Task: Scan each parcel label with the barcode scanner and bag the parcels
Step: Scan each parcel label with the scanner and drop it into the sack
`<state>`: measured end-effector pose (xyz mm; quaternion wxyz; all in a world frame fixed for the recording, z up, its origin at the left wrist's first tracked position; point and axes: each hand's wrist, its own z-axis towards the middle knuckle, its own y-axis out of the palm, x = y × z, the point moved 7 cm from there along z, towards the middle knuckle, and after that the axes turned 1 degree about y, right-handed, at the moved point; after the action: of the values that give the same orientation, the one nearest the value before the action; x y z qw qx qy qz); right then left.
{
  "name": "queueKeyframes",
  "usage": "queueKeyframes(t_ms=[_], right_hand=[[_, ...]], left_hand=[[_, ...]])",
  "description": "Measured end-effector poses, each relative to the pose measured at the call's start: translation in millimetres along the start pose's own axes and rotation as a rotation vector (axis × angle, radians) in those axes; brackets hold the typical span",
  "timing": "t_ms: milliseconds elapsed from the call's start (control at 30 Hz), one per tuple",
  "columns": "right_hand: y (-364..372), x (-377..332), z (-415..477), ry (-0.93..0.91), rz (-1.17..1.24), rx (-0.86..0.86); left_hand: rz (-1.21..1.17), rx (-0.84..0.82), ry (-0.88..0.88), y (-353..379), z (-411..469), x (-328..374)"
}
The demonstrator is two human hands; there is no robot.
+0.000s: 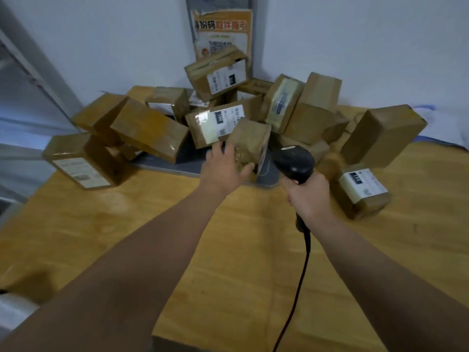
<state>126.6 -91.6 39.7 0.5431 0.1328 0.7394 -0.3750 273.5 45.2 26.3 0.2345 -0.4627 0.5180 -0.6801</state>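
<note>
Wooden table (pixel 228 250) piled with boxes (pixel 149 129): left hand (pixel 223 168) grips a small parcel (pixel 250 138), right hand (pixel 308 196) clutches the barcode scanner (pixel 294 161). Scanning step I guess, next up is turning its label toward the scanner.

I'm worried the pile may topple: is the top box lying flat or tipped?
Tipped: the top box rests askew on the pile, its right end raised higher than its left and its labelled face slanting.

About fifteen parcels (pixel 149 130) (some half hidden), one barcode scanner (pixel 294 161), one poster (pixel 220 29).
</note>
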Motion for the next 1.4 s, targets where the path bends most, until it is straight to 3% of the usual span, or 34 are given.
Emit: queueKeyframes(t_ms=[167,300,467,667,800,900,1200,1400], right_hand=[[-8,21,17,0.078,0.022,-0.01],[-10,30,17,0.071,-0.01,-0.038],[-6,30,4,0.038,-0.035,-0.089],[19,44,-39,0.039,0.049,-0.221],[44,54,-73,0.052,0.112,-0.335],[54,71,-90,0.122,0.126,-0.314],[51,68,-109,0.124,0.118,-0.325],[46,58,-123,0.061,0.092,-0.271]], left_hand=[[0.016,-0.115,-0.147,13,55,16],[-0.195,-0.151,-0.21,24,63,4],[-0.409,-0.187,-0.186,13,23,-11],[-0.795,-0.318,-0.37,17,-66,-57],[-0.796,-0.37,-0.408,25,-102,-79],[-0.833,-0.326,-0.446,28,-115,-86],[-0.55,-0.174,-0.199,5,-105,-77],[-0.485,-0.138,-0.307,5,-107,-102]])
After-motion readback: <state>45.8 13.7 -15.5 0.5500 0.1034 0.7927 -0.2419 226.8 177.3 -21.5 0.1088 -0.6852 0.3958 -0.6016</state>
